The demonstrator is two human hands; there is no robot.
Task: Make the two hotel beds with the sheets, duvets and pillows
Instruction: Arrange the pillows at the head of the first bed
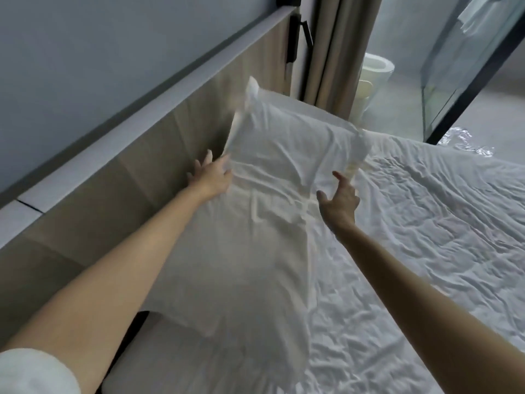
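Observation:
A white pillow point(272, 172) in a creased case lies lengthwise along the head of the bed, beside the wooden headboard point(159, 155). My left hand point(208, 176) is at the pillow's left edge with fingers spread, touching the cloth. My right hand point(339, 199) hovers over the pillow's right side, fingers spread and relaxed, gripping nothing. A white duvet point(412, 223) with many wrinkles covers the bed to the right. The pillow's far corner point(251, 86) sticks up and is blurred.
A grey ledge point(113, 129) tops the headboard along the wall. Beige curtains point(338, 52) hang beyond the bed. A white stool or bin point(369, 78) stands on the floor behind them, and a glass partition with a black frame point(466, 81) is at the right.

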